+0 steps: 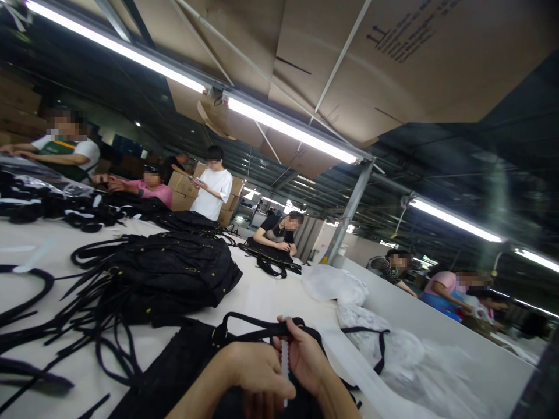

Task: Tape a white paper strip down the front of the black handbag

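Observation:
My right hand [308,355] is closed around a black strap [257,330], its thumb and fingertips at the strap's upper side. Between my hands stands a narrow white strip [285,364] with a notched edge. My left hand [257,369] is curled in front of it, fingers bent against the strip, some of them hidden. Both hands are over a flat black fabric bag [187,355] that lies on the white table [244,291]. The strap loops up from this bag near a brass-coloured fitting. My forearms and hands cover part of the bag.
A stack of black bags [170,270] with trailing straps lies to the left. Clear plastic bags [384,337] lie on the right, beside a low white partition [410,308]. Several people stand or bend over tables farther off. Lamps [292,129] and cardboard [332,64] hang overhead.

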`<action>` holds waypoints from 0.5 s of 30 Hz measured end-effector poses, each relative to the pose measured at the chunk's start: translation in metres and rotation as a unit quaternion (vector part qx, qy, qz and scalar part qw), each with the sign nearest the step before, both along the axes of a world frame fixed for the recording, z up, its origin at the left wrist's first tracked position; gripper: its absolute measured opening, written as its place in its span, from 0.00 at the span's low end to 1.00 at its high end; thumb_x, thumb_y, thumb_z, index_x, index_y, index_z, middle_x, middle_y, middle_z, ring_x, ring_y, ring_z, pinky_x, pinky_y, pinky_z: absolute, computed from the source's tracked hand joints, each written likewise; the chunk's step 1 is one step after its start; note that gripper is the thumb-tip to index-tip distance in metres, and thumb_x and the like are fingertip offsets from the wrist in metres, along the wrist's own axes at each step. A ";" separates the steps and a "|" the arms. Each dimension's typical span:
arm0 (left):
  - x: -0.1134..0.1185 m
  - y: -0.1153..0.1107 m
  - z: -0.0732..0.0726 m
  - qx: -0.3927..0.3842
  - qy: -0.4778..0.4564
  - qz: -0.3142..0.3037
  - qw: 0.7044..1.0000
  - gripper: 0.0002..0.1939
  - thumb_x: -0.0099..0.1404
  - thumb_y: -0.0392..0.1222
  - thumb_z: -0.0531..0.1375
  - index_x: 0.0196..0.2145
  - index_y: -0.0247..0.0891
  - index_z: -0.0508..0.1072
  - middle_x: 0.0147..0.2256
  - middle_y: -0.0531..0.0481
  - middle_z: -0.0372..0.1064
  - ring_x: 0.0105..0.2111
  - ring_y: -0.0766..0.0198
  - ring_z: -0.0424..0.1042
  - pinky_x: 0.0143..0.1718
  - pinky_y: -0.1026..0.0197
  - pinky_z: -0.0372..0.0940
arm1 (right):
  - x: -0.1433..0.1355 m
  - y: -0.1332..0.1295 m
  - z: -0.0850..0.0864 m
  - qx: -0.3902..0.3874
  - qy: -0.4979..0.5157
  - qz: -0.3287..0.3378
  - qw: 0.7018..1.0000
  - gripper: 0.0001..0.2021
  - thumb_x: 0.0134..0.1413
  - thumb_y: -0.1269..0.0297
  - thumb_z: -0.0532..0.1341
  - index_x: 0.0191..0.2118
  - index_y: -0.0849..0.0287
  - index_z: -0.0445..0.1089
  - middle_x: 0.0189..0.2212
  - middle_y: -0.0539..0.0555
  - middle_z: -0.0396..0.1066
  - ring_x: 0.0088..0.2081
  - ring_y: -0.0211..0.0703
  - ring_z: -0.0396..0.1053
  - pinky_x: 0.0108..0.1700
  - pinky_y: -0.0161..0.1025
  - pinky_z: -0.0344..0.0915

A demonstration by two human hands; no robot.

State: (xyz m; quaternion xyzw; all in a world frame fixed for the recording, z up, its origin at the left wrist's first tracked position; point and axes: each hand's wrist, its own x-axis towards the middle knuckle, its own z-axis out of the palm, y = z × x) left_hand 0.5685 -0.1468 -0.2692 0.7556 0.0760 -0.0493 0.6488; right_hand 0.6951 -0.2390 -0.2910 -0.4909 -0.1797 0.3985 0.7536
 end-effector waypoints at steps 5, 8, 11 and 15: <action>-0.014 0.007 0.019 0.379 -0.250 0.257 0.853 0.23 0.60 0.40 0.57 0.53 0.36 0.71 0.45 0.40 0.73 0.46 0.48 0.70 0.49 0.49 0.62 | -0.013 0.001 0.005 -0.027 0.005 0.043 0.999 0.24 0.31 0.58 0.77 0.37 0.62 0.74 0.23 0.46 0.69 0.21 0.30 0.61 0.15 0.26 0.47; -0.002 0.014 0.003 0.367 -0.208 0.207 0.883 0.30 0.62 0.41 0.56 0.62 0.39 0.62 0.40 0.44 0.75 0.42 0.51 0.72 0.45 0.53 0.64 | -0.014 0.001 0.006 -0.040 -0.014 0.036 0.998 0.24 0.29 0.58 0.77 0.34 0.64 0.74 0.23 0.47 0.69 0.21 0.29 0.61 0.14 0.24 0.47; 0.013 0.013 -0.013 0.275 -0.283 0.173 0.902 0.19 0.63 0.40 0.54 0.51 0.45 0.73 0.32 0.52 0.73 0.36 0.58 0.72 0.38 0.61 0.62 | -0.014 -0.001 0.010 -0.044 -0.031 0.020 0.998 0.22 0.28 0.57 0.78 0.28 0.65 0.72 0.19 0.46 0.67 0.20 0.30 0.62 0.14 0.24 0.50; 0.025 0.007 -0.020 0.229 -0.334 0.227 0.886 0.14 0.65 0.42 0.50 0.28 0.40 0.74 0.32 0.51 0.70 0.34 0.62 0.69 0.37 0.62 0.59 | -0.022 -0.007 0.017 -0.022 0.000 0.001 1.000 0.23 0.27 0.61 0.78 0.31 0.64 0.72 0.22 0.48 0.71 0.24 0.31 0.68 0.24 0.25 0.66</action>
